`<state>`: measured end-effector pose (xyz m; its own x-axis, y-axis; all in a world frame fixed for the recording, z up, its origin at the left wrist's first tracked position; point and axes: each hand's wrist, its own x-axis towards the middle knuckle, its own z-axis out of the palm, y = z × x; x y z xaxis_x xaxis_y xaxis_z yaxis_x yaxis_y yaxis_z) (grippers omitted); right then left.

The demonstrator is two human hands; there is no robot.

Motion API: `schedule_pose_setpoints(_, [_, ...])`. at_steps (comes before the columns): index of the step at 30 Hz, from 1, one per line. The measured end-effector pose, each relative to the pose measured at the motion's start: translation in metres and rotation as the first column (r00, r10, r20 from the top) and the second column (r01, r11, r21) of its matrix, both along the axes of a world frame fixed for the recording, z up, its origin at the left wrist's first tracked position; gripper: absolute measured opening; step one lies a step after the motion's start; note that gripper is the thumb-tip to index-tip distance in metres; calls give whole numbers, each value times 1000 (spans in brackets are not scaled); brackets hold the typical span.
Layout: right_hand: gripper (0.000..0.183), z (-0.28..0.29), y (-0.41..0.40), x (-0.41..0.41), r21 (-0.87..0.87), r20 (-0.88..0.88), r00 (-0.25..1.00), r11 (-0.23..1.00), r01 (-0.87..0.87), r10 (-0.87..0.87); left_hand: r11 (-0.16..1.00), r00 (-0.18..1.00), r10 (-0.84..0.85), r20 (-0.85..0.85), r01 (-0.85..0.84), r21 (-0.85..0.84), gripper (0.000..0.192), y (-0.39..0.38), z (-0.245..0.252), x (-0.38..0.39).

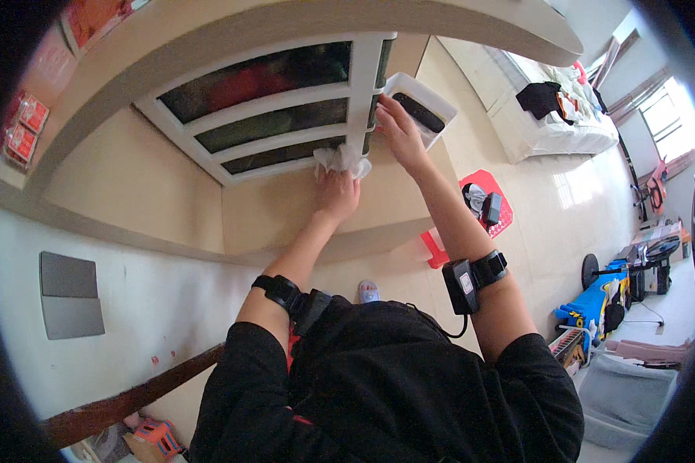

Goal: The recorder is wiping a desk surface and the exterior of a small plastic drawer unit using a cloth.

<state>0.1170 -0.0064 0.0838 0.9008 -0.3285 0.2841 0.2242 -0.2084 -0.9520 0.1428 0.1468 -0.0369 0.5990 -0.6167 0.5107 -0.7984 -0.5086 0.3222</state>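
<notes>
A white plastic drawer unit (356,87) with dark see-through fronts stands on a beige wooden shelf. My left hand (339,194) holds a crumpled white tissue or cloth (343,162) against the unit's lower frame. My right hand (398,130) rests by the unit's side edge, fingertips at the frame; whether it grips it is hard to tell. Just beyond that hand sits a white bin-like tray (450,110) with a black oblong object (419,112) in it.
The curved beige shelf edge (480,35) arches above my hands. At the right, a red plastic stool (501,188) carries a dark box and cloth, with a bed (556,136) beyond. Small red-and-white packets (22,142) lie at the far left.
</notes>
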Motion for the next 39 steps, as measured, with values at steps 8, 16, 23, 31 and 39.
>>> schedule_pose_setpoints(8, [34,-3,17,5,-35,59,945,945,324,-322,963,997,-79,17,72,260,44,33,19,21])
schedule_pose_setpoints(16, [33,-6,19,8,17,85,926,930,368,-368,939,996,84,-11,-75,336,34,88,33,27])
schedule_pose_setpoints(23, [32,-6,23,9,77,84,928,931,357,-363,887,964,251,84,-264,379,35,141,40,34])
schedule_pose_setpoints(31, [32,-8,20,8,-30,145,925,933,360,-352,777,855,488,177,-518,358,37,142,46,22])
schedule_pose_setpoints(39, [37,-4,16,0,-9,47,975,976,217,-217,729,770,634,71,-625,277,29,66,27,6])
